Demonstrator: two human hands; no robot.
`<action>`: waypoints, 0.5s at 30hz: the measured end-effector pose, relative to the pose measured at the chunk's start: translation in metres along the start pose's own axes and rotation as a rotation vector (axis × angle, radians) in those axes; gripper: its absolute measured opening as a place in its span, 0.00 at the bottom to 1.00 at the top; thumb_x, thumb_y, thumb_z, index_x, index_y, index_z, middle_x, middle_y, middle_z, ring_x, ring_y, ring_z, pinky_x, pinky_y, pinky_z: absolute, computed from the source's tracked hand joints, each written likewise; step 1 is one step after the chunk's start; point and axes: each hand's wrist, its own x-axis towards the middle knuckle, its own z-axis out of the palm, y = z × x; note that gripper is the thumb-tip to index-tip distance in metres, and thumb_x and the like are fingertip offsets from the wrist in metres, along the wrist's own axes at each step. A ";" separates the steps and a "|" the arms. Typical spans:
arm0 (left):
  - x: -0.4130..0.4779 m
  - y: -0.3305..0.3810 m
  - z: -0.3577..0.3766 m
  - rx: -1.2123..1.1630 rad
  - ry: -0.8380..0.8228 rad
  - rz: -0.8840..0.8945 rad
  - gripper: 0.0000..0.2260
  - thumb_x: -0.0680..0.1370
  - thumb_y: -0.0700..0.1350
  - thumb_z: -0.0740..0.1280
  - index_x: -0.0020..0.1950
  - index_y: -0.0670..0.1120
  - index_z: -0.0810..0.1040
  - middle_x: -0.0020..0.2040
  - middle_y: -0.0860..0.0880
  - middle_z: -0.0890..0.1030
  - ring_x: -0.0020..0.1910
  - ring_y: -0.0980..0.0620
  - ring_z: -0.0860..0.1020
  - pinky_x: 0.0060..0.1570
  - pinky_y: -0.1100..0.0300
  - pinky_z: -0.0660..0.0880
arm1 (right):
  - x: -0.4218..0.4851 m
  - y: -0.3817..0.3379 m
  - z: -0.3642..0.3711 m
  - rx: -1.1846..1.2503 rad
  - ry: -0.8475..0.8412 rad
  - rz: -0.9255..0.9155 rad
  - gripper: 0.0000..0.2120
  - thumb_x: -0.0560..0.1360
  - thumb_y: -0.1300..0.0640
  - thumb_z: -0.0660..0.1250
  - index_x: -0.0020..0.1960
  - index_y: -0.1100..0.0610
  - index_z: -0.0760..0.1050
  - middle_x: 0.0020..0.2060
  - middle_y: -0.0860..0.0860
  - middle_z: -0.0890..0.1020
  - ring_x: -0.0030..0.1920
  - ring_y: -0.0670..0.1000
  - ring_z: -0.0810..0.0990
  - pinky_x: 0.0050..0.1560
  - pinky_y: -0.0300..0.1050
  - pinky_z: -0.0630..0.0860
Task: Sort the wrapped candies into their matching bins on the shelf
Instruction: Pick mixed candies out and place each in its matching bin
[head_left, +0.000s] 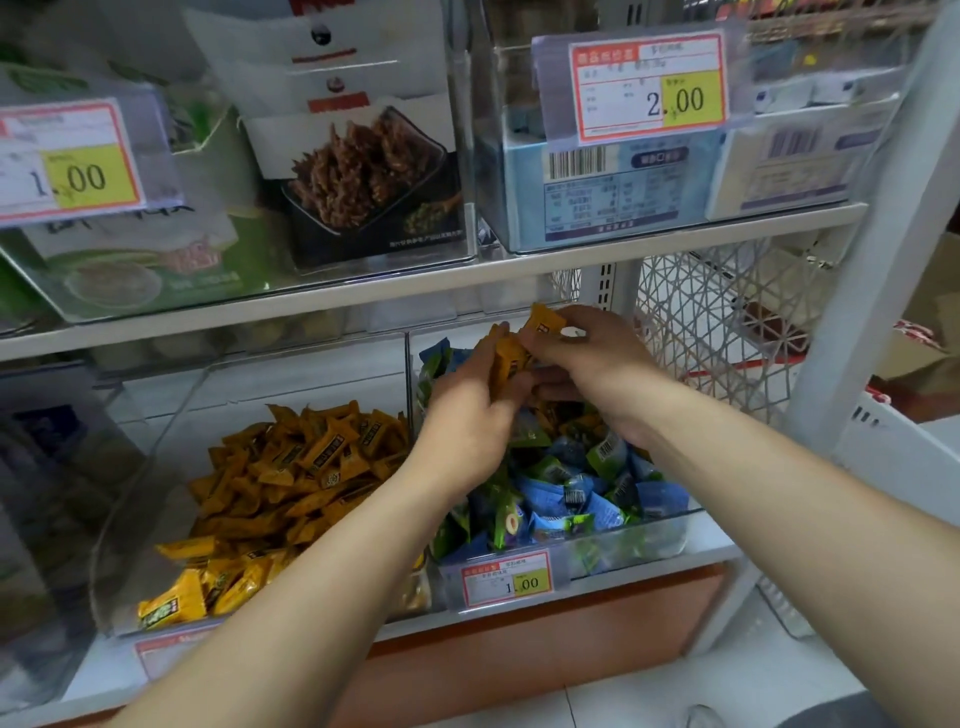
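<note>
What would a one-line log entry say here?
left hand: holds orange candy | right hand: pinches second orange candy | where: above blue-green bin

At the upper left of the frame a price tag (78, 161) reads "1.00" on its yellow patch. At the upper right a second price tag (647, 85) reads "2.00", also on yellow; its red header and small print are too blurred to read. Just below it a pale blue box (597, 192) bears a barcode and a table of unreadable print. At lower centre a small price tag (506, 584) on the bin of blue and green candies (649, 540) reads "1.00". The dark labels on the orange candies (291, 467) cannot be read.
</note>
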 end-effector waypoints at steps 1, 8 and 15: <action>0.000 -0.001 -0.004 -0.014 0.012 -0.020 0.19 0.82 0.46 0.64 0.73 0.51 0.68 0.57 0.51 0.81 0.56 0.52 0.81 0.56 0.51 0.79 | 0.000 -0.002 0.003 -0.014 -0.014 -0.003 0.08 0.76 0.53 0.72 0.51 0.56 0.79 0.45 0.58 0.85 0.43 0.58 0.86 0.42 0.50 0.83; -0.002 -0.012 -0.033 0.125 0.092 -0.036 0.07 0.82 0.48 0.63 0.59 0.52 0.72 0.45 0.53 0.80 0.39 0.57 0.79 0.38 0.63 0.76 | 0.010 -0.005 0.018 0.149 -0.278 0.069 0.12 0.81 0.56 0.63 0.43 0.56 0.83 0.40 0.55 0.86 0.42 0.56 0.86 0.42 0.47 0.83; -0.001 -0.029 -0.066 0.169 0.124 -0.195 0.13 0.78 0.59 0.66 0.42 0.52 0.72 0.34 0.54 0.76 0.31 0.58 0.74 0.29 0.66 0.66 | 0.041 0.032 0.015 -0.853 -0.185 -0.127 0.14 0.80 0.50 0.64 0.65 0.48 0.77 0.62 0.48 0.79 0.61 0.50 0.77 0.59 0.43 0.72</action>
